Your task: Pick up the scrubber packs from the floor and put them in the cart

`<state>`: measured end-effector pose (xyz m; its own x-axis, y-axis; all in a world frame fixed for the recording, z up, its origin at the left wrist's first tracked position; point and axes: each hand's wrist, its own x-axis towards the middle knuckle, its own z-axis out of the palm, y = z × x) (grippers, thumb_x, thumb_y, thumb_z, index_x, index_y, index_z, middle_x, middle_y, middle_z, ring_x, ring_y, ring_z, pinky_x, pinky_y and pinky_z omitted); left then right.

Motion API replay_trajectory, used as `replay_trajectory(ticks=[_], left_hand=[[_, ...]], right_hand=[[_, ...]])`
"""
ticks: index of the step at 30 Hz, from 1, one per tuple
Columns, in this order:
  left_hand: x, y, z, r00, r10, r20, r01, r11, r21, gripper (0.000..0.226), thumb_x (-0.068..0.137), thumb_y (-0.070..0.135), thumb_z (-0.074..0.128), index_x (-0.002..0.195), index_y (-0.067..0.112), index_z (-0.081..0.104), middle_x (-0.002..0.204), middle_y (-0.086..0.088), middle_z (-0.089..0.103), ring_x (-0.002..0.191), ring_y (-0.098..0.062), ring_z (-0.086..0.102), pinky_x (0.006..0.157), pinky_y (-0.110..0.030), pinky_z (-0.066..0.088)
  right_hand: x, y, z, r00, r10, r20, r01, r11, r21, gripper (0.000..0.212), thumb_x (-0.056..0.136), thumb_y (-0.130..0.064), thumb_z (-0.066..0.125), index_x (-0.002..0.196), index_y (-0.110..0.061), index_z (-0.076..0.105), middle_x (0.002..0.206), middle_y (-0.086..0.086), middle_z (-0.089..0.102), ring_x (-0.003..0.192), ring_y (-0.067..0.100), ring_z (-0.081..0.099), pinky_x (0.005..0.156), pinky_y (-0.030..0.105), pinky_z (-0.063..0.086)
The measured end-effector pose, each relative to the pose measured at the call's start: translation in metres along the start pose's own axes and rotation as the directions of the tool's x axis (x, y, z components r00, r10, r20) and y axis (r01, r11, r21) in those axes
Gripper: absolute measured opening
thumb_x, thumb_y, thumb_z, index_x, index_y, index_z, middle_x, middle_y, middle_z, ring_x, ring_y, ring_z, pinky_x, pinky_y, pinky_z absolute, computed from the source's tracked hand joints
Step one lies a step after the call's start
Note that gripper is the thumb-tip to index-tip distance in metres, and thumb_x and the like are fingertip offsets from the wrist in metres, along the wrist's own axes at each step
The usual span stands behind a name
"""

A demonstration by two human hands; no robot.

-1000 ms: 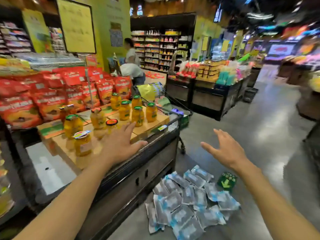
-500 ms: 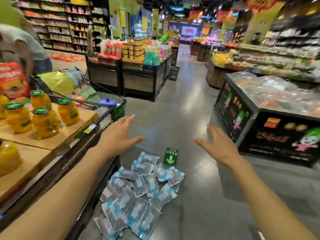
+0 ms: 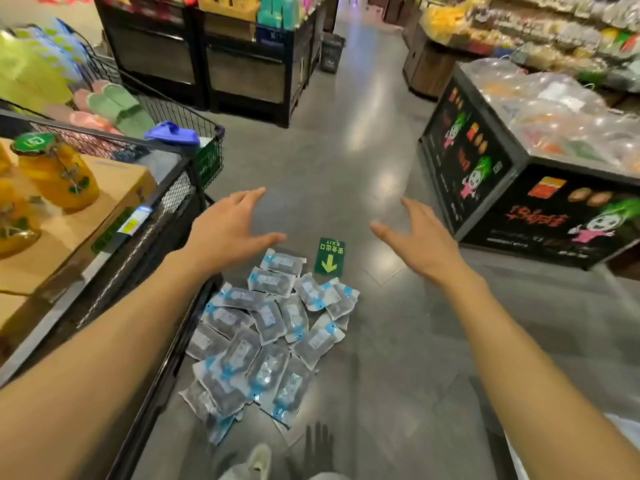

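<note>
Scrubber packs [image 3: 263, 337] heaped on floor, below and between left hand [image 3: 228, 233] and right hand [image 3: 420, 242]; both spread, empty.

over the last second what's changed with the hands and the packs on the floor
The view has swung from the jar display toward the aisle and tipped down at the scrubber packs. The left hand came off the display's edge and now hangs in the air, open, opposite the right hand, both above the pile. Nothing was picked up or let go. The packs lie heaped as before beside the green floor sign; the cart stands where it was.
</note>
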<state>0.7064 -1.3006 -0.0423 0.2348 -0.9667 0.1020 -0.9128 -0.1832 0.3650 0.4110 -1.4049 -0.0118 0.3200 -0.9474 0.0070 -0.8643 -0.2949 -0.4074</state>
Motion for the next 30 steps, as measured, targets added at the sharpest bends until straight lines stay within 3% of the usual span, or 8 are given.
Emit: replay_trajectory(ticks=[5,7,14,23,25,30], left_hand=[[0.036,-0.04,0.067,0.997,-0.035,0.075,0.039,0.998,-0.057,0.102,0.082,0.075,0.062,0.161,0.022,0.025,0.16,-0.006,0.039,0.145,-0.027,0.041,0.114,-0.048,0.042],[0.047,-0.056,0.113,0.995,-0.043,0.086,0.046,0.998,-0.039,0.105,0.08,0.079,0.06,0.161,0.022,0.025,0.16,-0.006,0.039,0.146,-0.027,0.04,0.114,-0.049,0.042],[0.07,-0.12,0.318,0.994,-0.03,0.109,0.027,0.999,0.033,0.101,0.082,0.076,0.059,0.161,0.026,0.024,0.161,-0.003,0.037,0.146,-0.028,0.039,0.111,-0.053,0.043],[0.051,-0.231,0.607,0.994,0.041,0.097,-0.041,0.999,0.005,0.103,0.078,0.085,0.055,0.159,0.027,0.03,0.159,-0.003,0.041,0.144,-0.026,0.043,0.114,-0.049,0.041],[0.048,-0.253,0.659,0.994,0.042,0.102,-0.042,0.999,0.001,0.099,0.08,0.077,0.06,0.159,0.025,0.029,0.161,-0.001,0.039,0.147,-0.024,0.039,0.116,-0.045,0.035],[0.041,-0.29,0.743,0.993,0.071,0.096,-0.07,0.997,-0.011,0.102,0.079,0.084,0.055,0.16,0.029,0.027,0.163,0.002,0.037,0.148,-0.023,0.037,0.117,-0.05,0.035]], right_hand=[[0.047,0.021,0.07,0.999,-0.018,0.047,0.023,0.994,-0.111,0.105,0.081,-0.085,0.041,0.162,-0.02,0.026,0.168,0.004,0.028,0.153,0.028,0.028,0.121,0.046,0.026],[0.065,0.043,0.117,0.996,0.0,0.084,0.009,0.994,-0.112,0.101,0.083,-0.082,0.047,0.162,-0.021,0.027,0.168,0.003,0.028,0.154,0.027,0.027,0.122,0.046,0.025],[0.113,0.14,0.326,0.989,-0.024,0.145,0.036,0.996,-0.08,0.093,0.09,-0.07,0.056,0.162,-0.019,0.028,0.167,0.003,0.03,0.154,0.025,0.027,0.122,0.042,0.024],[0.131,0.256,0.6,0.988,-0.11,0.109,0.118,0.991,-0.067,0.095,0.089,-0.075,0.053,0.163,-0.021,0.026,0.168,0.0,0.028,0.156,0.019,0.024,0.123,0.04,0.023],[0.132,0.277,0.648,0.987,-0.119,0.108,0.127,0.989,-0.069,0.104,0.083,-0.085,0.048,0.162,-0.021,0.027,0.167,0.001,0.03,0.155,0.021,0.026,0.124,0.043,0.025],[0.13,0.312,0.73,0.988,-0.13,0.083,0.139,0.983,-0.121,0.096,0.086,-0.077,0.049,0.163,-0.024,0.025,0.17,-0.002,0.025,0.156,0.019,0.023,0.122,0.043,0.025]])
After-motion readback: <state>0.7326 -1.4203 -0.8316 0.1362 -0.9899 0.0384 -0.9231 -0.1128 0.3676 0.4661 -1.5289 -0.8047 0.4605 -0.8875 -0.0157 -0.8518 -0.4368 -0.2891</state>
